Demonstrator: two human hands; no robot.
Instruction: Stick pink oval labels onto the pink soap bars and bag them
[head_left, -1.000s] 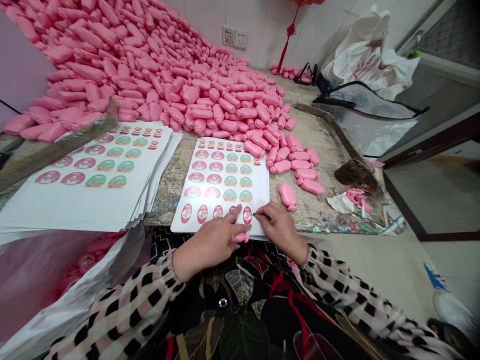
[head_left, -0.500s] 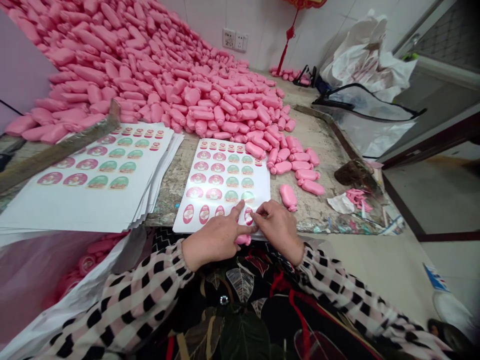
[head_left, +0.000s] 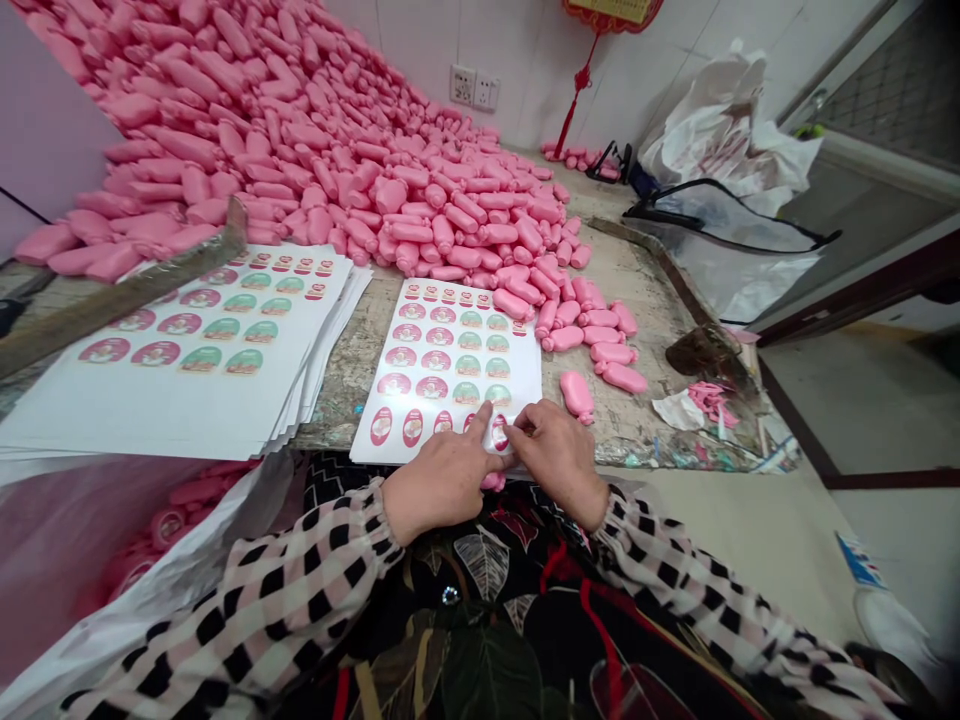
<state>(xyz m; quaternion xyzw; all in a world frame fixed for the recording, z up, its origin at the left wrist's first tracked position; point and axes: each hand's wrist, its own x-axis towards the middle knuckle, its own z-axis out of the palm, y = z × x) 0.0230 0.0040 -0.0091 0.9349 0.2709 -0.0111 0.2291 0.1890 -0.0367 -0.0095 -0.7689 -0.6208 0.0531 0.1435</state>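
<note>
My left hand (head_left: 441, 478) rests at the near edge of a sticker sheet (head_left: 375, 452), its index finger stretched onto the paper. A pink bottle (head_left: 493, 481) pokes out from under that hand, mostly covered; the other fingers seem curled around it. My right hand (head_left: 556, 452) pinches at the edge of an oval pink sticker (head_left: 499, 432) in the sheet's bottom right corner. Whether the sticker has come off its backing I cannot tell. Rows of pink, green and red labels fill the sheet. One loose pink bottle (head_left: 577, 396) lies just beyond my right hand.
A large heap of pink bottles (head_left: 322, 150) covers the back of the worn table (head_left: 637, 430). At left lies a stack of sticker sheets (head_left: 172, 410) under a wooden strip (head_left: 120, 300). An open bag (head_left: 225, 540) with pink items hangs below. Pink scraps (head_left: 712, 402) lie right.
The view has shifted slightly. My left hand has moved a little to the right, closer to my right hand, which keeps pinching at the oval sticker.
</note>
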